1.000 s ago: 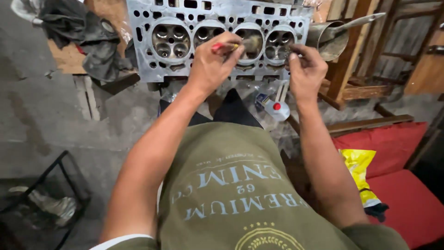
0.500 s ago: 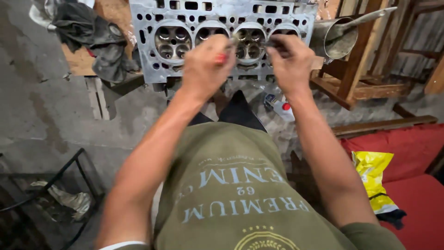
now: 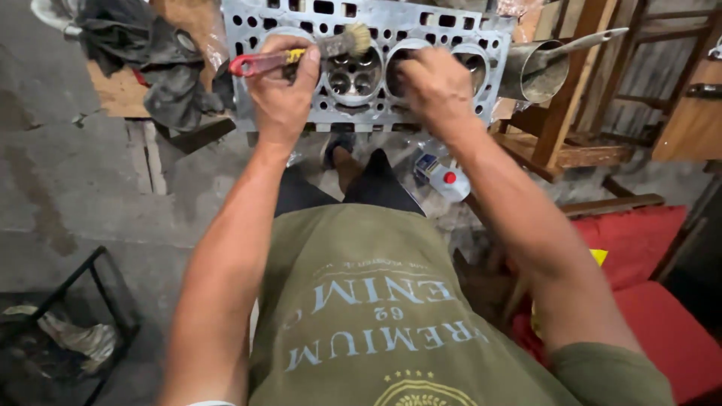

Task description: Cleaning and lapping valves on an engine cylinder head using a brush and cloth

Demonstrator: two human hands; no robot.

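Person brushing a grey metal cylinder head propped upright in front of their knees.

Left hand is gripping a paintbrush by its red handle, fist closed round it, pale bristle tuft pointing right and sitting over the rim of a round combustion chamber. Right hand is pressing on the casting over the next chamber, fingers curled down; can't tell if it's holding anything. The head is a flat cast slab, dull silver, full of round bores and small oblong holes. A dented metal funnel is lying just beside its right end, on a wooden frame. Crumpled dark rags are sitting to the left. A small plastic bottle with a red cap is lying on the concrete floor below.
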